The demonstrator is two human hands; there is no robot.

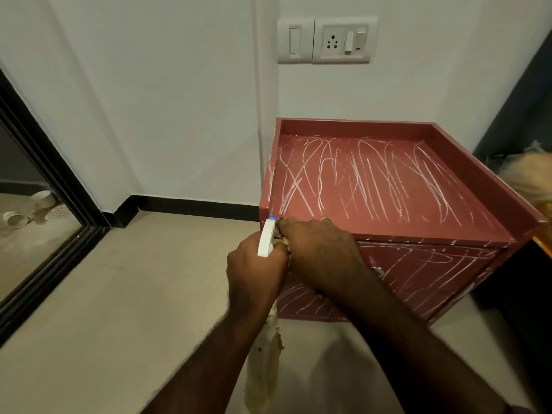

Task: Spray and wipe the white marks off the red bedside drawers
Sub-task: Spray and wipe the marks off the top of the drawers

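The red bedside drawers [388,186] stand against the white wall, with white scribbled marks [367,174] across the tray-like top and more on the drawer front [433,270]. My left hand [254,273] grips a white spray bottle [265,239] with a blue nozzle tip, just off the unit's front left corner. The bottle's body is hidden by the hand. A stained beige cloth [263,363] hangs down under that hand. My right hand [321,252], a ring on one finger, pinches at the sprayer's nozzle end with curled fingers and covers part of the drawer front.
Beige floor tiles [134,294] spread to the left and front. A black-framed mirror [44,186] leans along the left wall. Switches and a socket [327,40] sit on the wall above the unit. A dark piece of furniture [525,294] stands close on the right.
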